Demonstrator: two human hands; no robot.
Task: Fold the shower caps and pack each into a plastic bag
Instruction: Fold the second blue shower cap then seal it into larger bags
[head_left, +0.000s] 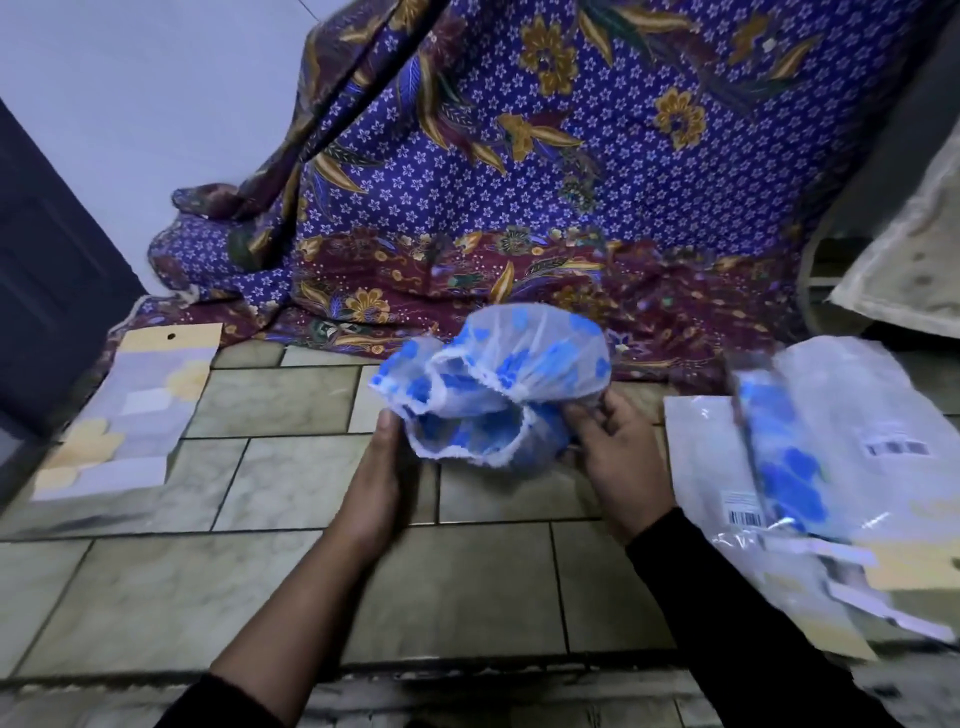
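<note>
Holding the crumpled shower cap (511, 382): left hand (382, 467), right hand (621, 460), over tiles (291, 483).

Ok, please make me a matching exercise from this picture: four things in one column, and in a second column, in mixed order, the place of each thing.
Things
1. shower cap
2. printed card
3. plastic bags
4. patterned cloth

Places
A. flat on the floor, at the left
B. held between the left hand and the right hand
C. draped at the back
D. piled on the floor, at the right

Pairs: 1-B, 2-A, 3-D, 4-C
</note>
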